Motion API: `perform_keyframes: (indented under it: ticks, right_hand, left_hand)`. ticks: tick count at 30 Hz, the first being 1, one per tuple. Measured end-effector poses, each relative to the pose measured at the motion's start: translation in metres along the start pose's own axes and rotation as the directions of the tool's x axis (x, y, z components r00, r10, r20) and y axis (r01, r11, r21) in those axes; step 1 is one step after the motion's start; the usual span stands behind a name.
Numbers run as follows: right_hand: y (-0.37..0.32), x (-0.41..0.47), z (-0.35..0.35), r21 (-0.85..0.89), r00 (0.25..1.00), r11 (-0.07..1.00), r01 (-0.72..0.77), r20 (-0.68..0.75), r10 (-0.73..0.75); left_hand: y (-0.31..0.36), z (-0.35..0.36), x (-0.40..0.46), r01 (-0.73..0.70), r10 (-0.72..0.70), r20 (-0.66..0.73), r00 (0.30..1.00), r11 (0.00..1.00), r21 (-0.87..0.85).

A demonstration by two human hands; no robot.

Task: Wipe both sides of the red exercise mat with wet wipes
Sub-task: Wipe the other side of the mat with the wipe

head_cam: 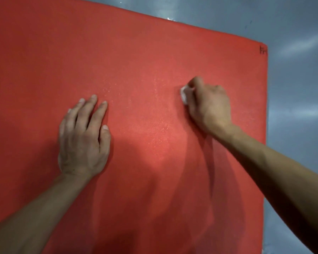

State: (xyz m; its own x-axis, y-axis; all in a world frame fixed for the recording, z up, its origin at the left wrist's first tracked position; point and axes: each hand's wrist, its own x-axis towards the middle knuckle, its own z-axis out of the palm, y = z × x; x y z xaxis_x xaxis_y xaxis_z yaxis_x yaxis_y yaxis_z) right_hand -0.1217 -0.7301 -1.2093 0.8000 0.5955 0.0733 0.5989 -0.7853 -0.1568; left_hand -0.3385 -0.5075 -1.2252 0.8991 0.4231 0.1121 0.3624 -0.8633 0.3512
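The red exercise mat [136, 57] lies flat and fills most of the view, its far right corner at the upper right. My left hand [83, 136] rests palm down on the mat at centre left, fingers straight and together. My right hand [209, 105] is at centre right, fingers curled round a small crumpled white wet wipe [184, 94] that it presses against the mat. Only a bit of the wipe shows at the left of the fist. Faint damp arcs show on the mat below the right hand.
A shiny grey floor [294, 79] surrounds the mat along its far and right edges. A small black mark [262, 50] sits at the mat's far right corner. My two forearms stretch in from the bottom corners.
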Motion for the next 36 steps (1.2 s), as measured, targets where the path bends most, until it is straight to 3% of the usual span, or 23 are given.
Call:
perform_keyframes:
  ticks: [3,4,9,12,15,17,21,23,27,29,33,34,36]
  right_hand:
    - [0.038,0.018,-0.013,-0.003,0.955,0.960,-0.280,-0.106,0.278]
    - [0.036,0.020,-0.014,0.015,0.944,0.950,-0.311,-0.115,0.311]
    - [-0.034,0.029,0.002,0.078,0.997,0.994,-0.077,0.016,0.076]
    - [-0.001,0.036,-0.004,0.044,0.973,0.974,-0.221,-0.052,0.223]
    - [0.020,0.040,-0.012,0.035,0.904,0.908,-0.417,-0.094,0.418]
    - [-0.007,0.049,-0.003,0.084,0.915,0.916,-0.393,-0.057,0.398]
    - [-0.049,0.062,0.005,0.078,0.986,0.983,-0.164,0.044,0.161]
    - [-0.020,0.065,-0.002,-0.005,0.977,0.977,-0.212,0.026,0.212]
    - [0.026,0.070,-0.013,-0.022,0.882,0.885,-0.465,-0.098,0.461]
    - [0.000,0.082,-0.002,0.032,0.902,0.904,-0.426,-0.054,0.427]
    - [-0.050,0.103,0.008,0.020,0.986,0.987,-0.162,0.054,0.161]
    - [-0.040,0.104,0.005,-0.016,0.985,0.986,-0.164,0.050,0.165]
    - [-0.001,0.102,-0.005,-0.050,0.947,0.946,-0.320,0.007,0.320]
  left_hand:
    - [0.000,-0.001,0.000,0.007,-0.007,0.001,1.000,1.000,0.007]
    - [0.001,-0.001,0.000,0.008,-0.008,0.003,1.000,1.000,0.006]
    - [0.000,-0.002,0.001,0.009,-0.009,0.007,1.000,1.000,0.007]
    - [-0.001,-0.001,0.001,0.014,-0.014,0.007,1.000,1.000,0.008]
    - [0.001,-0.001,0.000,0.023,-0.023,0.003,1.000,1.000,0.012]
    - [0.001,-0.001,0.001,0.021,-0.021,0.007,1.000,1.000,0.010]
    - [0.000,-0.002,0.001,0.022,-0.022,0.011,1.000,1.000,0.010]
    - [0.000,-0.002,0.001,0.025,-0.025,0.013,1.000,1.000,0.005]
    - [0.000,-0.001,0.002,0.024,-0.024,0.011,1.000,1.000,0.016]
    - [0.000,-0.001,0.002,0.030,-0.031,0.019,0.999,0.999,0.021]
    - [-0.001,-0.002,0.003,0.034,-0.035,0.041,0.999,0.999,0.024]
    - [-0.002,-0.001,0.003,0.033,-0.034,0.041,0.999,0.999,0.024]
    - [0.000,0.000,0.004,0.034,-0.034,0.033,0.999,0.999,0.018]
